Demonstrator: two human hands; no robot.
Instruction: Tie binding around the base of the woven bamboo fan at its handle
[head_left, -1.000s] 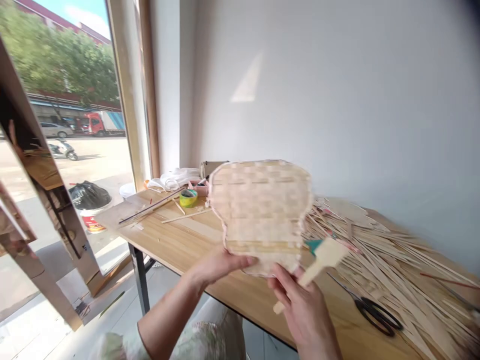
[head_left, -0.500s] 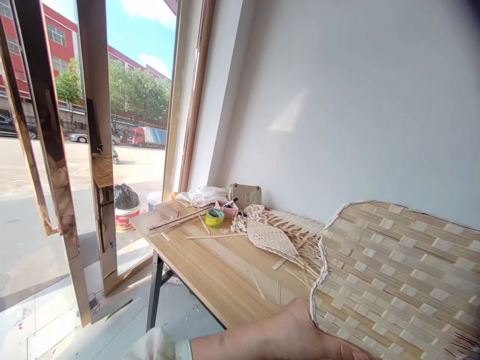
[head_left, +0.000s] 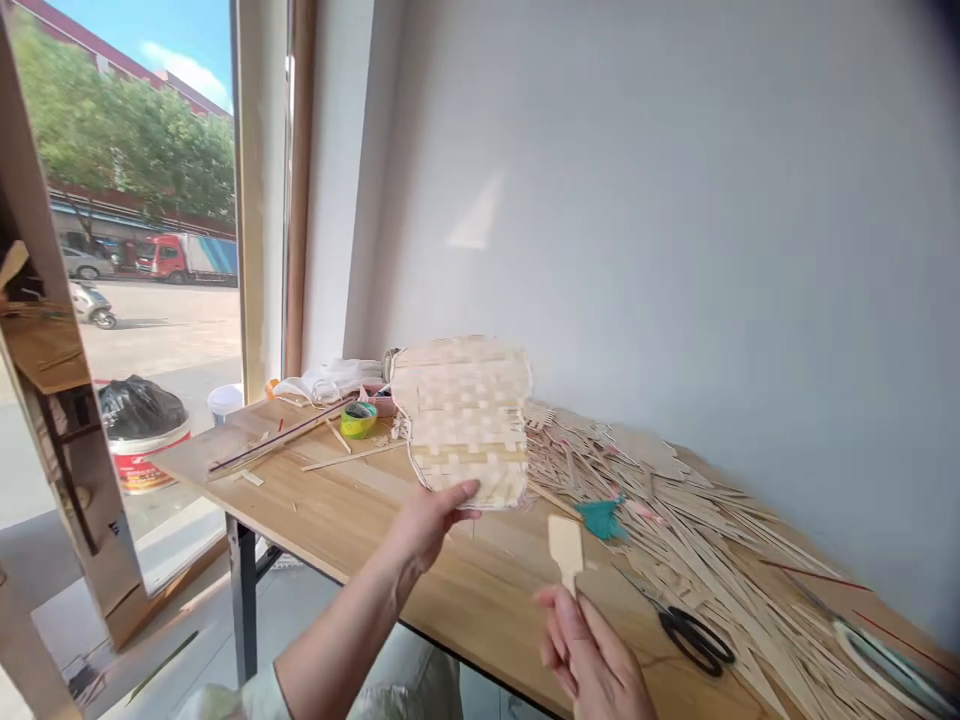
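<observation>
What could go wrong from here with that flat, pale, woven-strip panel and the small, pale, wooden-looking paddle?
The woven-strip panel is gripped only near its lower edge by the left hand, so it might tip or bend. The black-handled metal scissors lie near the right hand, which could knock them if lowered that way. The paddle might get lost among the thin, pale, loose strips if set down there.

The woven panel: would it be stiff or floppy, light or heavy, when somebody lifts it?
Probably fairly stiff: the woven panel stands upright although the left hand grips only its lower edge. Likely light for its size, as it looks woven from thin, flat strips.
</observation>
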